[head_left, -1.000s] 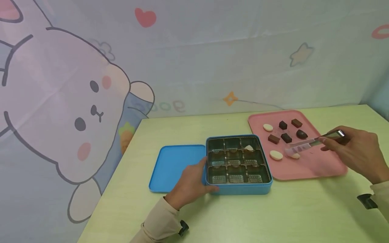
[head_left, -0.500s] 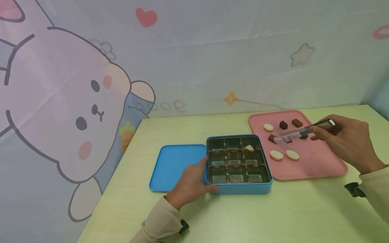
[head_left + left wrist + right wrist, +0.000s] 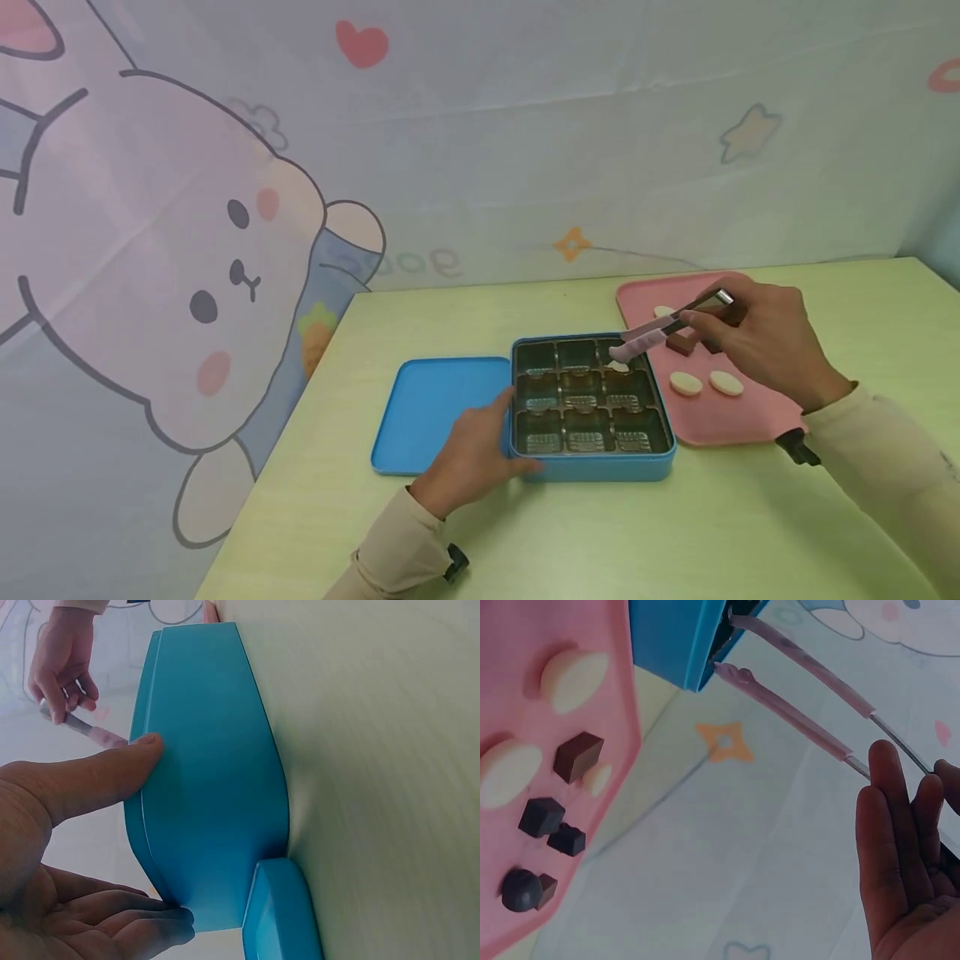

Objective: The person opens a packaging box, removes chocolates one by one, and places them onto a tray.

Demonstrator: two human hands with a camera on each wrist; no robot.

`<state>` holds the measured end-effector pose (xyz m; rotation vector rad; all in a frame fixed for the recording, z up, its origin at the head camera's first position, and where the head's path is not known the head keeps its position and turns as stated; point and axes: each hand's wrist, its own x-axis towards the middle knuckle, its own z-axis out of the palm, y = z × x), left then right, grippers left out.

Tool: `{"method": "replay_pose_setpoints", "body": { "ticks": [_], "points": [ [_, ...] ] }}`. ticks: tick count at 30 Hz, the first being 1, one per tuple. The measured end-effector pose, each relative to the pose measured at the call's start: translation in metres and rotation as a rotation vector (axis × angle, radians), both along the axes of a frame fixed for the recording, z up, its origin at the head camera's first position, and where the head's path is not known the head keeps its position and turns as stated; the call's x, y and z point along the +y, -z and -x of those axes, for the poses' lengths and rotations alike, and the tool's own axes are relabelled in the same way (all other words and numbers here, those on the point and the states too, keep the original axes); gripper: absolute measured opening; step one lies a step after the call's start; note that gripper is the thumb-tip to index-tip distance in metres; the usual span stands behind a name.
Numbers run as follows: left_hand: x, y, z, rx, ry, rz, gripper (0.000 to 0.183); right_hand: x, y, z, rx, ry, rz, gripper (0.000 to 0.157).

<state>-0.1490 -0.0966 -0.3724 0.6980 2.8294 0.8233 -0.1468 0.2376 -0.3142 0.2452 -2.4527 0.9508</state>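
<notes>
My left hand [image 3: 468,454] holds the front left corner of a blue square tin [image 3: 600,469], thumb [image 3: 139,761] on the front wall and fingers on the left side. Inside the tin is a divided insert with rows of square compartments. A white chocolate [image 3: 618,367] lies in the back right compartment. My right hand [image 3: 765,337] grips metal tongs [image 3: 645,342] with translucent sleeved arms. Their tips reach over that same compartment. The right wrist view shows the arms spread apart, tips at the tin's opening.
Right of the tin lies a pink tray [image 3: 750,425] with white oval chocolates [image 3: 726,383], a brown block [image 3: 579,757] and several dark pieces, some hidden behind the hand in the head view. A blue lid [image 3: 435,408] lies left of the tin. A printed cloth [image 3: 525,167] hangs behind the table.
My right hand has carried the tongs leftward from above the tray's chocolates to the tin's back right compartment. My left hand and the tin have stayed in place.
</notes>
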Motion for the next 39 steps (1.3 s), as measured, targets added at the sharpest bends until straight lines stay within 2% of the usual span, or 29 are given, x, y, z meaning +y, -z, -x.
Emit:
{"method": "replay_pose_setpoints", "body": {
  "ticks": [6,9,13,18,25,33,39],
  "points": [
    [0.000,0.001,0.000,0.001,0.000,0.003,0.100,-0.011,0.006,0.010,-0.013,-0.048,-0.055,0.007],
    [0.000,0.002,0.001,-0.002,-0.001,0.003,0.101,-0.016,0.011,0.015,0.009,-0.059,-0.121,0.010],
    [0.000,0.003,0.001,-0.007,-0.006,0.005,0.101,-0.022,0.016,0.019,-0.021,-0.024,-0.230,0.018],
    [0.000,0.002,0.000,-0.017,-0.002,0.001,0.101,-0.026,0.016,0.021,-0.049,0.015,-0.303,0.025],
    [0.000,0.001,0.002,-0.011,-0.005,0.009,0.102,-0.030,0.016,0.020,0.000,0.015,-0.320,0.027],
    [0.001,0.004,0.002,-0.010,-0.001,0.011,0.101,-0.029,0.023,0.020,0.029,0.003,-0.289,0.017],
    [0.002,0.005,0.004,-0.009,-0.006,0.026,0.100,-0.028,0.025,0.020,0.102,-0.008,-0.271,0.017]
  ]
}}
